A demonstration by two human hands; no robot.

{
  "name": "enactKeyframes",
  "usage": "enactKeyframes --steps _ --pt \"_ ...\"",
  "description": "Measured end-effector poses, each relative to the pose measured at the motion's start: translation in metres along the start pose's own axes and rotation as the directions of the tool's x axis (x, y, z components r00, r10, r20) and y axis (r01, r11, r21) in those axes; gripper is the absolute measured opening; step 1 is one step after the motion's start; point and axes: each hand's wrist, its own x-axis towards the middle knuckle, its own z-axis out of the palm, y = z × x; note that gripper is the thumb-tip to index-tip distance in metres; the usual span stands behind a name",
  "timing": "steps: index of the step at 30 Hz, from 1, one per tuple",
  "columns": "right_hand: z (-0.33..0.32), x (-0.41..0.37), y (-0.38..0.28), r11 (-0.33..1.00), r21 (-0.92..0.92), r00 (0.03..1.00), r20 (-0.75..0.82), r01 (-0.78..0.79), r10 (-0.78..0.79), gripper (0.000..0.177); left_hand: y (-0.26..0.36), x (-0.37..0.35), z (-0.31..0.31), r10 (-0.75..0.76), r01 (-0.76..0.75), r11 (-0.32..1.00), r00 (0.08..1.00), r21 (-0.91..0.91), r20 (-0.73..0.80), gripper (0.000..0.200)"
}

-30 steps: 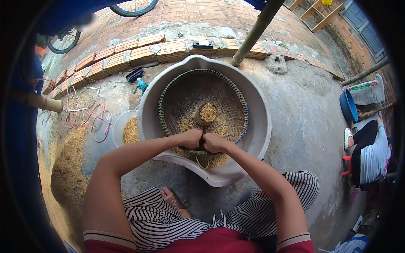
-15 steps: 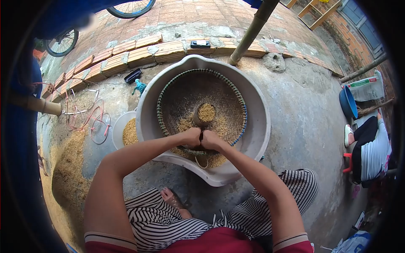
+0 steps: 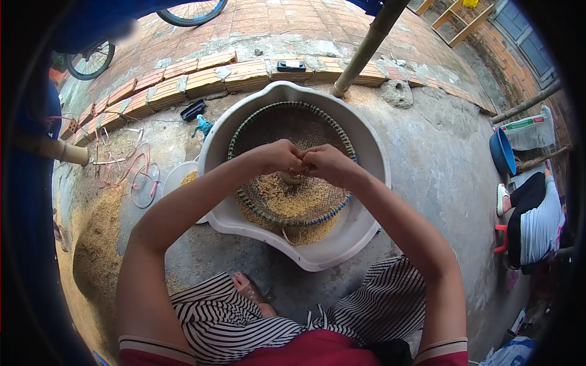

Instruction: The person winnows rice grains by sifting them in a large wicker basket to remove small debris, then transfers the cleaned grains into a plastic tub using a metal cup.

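Inside the wide grey basin (image 3: 372, 146) sits a round woven basket (image 3: 250, 131), golden grain (image 3: 293, 201) strewn over its near half. Over the basin's middle, the left hand (image 3: 284, 157) and right hand (image 3: 328, 163) meet, fingers curled in close; what they pinch, if anything, cannot be told. A small round container (image 3: 292, 179) shows just below them. Left of the basin stands a pale bowl (image 3: 174, 178) with grain; beyond it lies a teal cloth (image 3: 202, 126).

Grey concrete floor (image 3: 427, 152) meets low brick edging (image 3: 244, 74) and reddish paving (image 3: 293, 27)
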Motion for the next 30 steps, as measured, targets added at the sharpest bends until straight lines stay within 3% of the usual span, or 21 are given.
enactKeyframes --steps 3,4,5,7,8,10,11,13,15,17,18,19,22,23,24,26,30 --pt "-0.005 -0.003 -0.011 0.999 0.048 1.0 0.001 -0.018 0.018 0.029 0.01 0.005 -0.008 -0.015 0.021 0.996 0.998 0.085 -0.067 0.036" --pt "-0.002 -0.007 -0.014 0.998 -0.014 0.992 -0.111 -0.062 0.06 0.038 0.013 0.004 -0.009 -0.062 0.071 0.993 0.993 0.097 -0.096 0.042" --pt "-0.001 -0.009 -0.016 0.998 -0.015 0.992 -0.111 -0.061 0.059 0.038 0.013 0.003 -0.01 -0.061 0.07 0.993 0.993 0.096 -0.098 0.042" --pt "-0.002 -0.017 -0.016 0.954 -0.301 0.95 -0.3 -0.004 -0.091 0.043 0.008 0.002 -0.013 -0.049 0.092 0.966 0.982 0.241 -0.182 0.058" --pt "-0.003 -0.022 -0.017 0.953 -0.303 0.95 -0.297 -0.003 -0.092 0.043 0.001 0.002 -0.013 -0.049 0.093 0.966 0.981 0.24 -0.185 0.058" --pt "-0.008 -0.035 -0.018 0.935 -0.314 0.969 -0.229 -0.163 0.092 0.05 -0.025 0.007 -0.009 0.112 0.055 0.771 0.969 0.634 -0.22 0.084" --pt "-0.014 -0.039 -0.012 0.934 -0.318 0.969 -0.228 -0.161 0.089 0.05 -0.039 0.007 -0.005 0.114 0.055 0.772 0.968 0.633 -0.223 0.084" --pt "-0.023 -0.049 0.004 0.818 -0.575 0.998 -0.054 0.0 -0.038 0.047 -0.063 0.007 0.008 0.295 -0.147 0.729 0.949 0.668 -0.114 0.104" --pt "-0.025 -0.059 0.009 0.801 -0.598 0.999 -0.035 -0.001 -0.025 0.045 -0.077 0.016 0.015 0.261 -0.119 0.736 0.959 0.667 -0.116 0.109" --pt "-0.024 -0.065 0.011 0.811 -0.585 1.0 -0.024 -0.01 -0.005 0.044 -0.089 0.028 0.019 0.407 -0.255 0.824 0.888 0.506 -0.214 0.103" --pt "-0.026 -0.061 0.023 0.82 -0.57 0.991 -0.071 0.05 -0.11 0.039 -0.086 0.03 0.02 0.409 -0.256 0.822 0.887 0.508 -0.214 0.103" --pt "-0.028 -0.056 0.031 0.819 -0.572 0.991 -0.068 0.054 -0.113 0.039 -0.083 0.032 0.02 0.408 -0.274 0.842 0.887 0.464 -0.216 0.098" --pt "-0.023 -0.051 0.033 0.743 -0.654 0.977 -0.028 0.14 -0.21 0.038 -0.079 0.035 0.021 0.426 -0.285 0.858 0.86 0.427 -0.281 0.088" --pt "-0.019 -0.054 0.031 0.657 -0.744 0.978 -0.027 0.118 -0.206 0.038 -0.08 0.035 0.02 0.444 -0.282 0.855 0.831 0.436 -0.334 0.085" --pt "-0.013 -0.057 0.026 0.562 -0.821 0.979 -0.024 0.095 -0.2 0.037 -0.073 0.029 0.018 0.439 -0.272 0.858 0.829 0.436 -0.346 0.085" --pt "-0.006 -0.06 0.021 0.537 -0.831 0.976 0.029 0.144 -0.217 0.037 -0.043 0.002 0.006 0.443 -0.367 0.892 0.826 0.264 -0.348 0.084" --pt "-0.005 -0.046 0.03 0.467 -0.859 0.968 0.117 0.21 -0.22 0.037 -0.003 -0.061 -0.033 0.432 -0.348 0.889 0.853 0.296 -0.295 0.083"
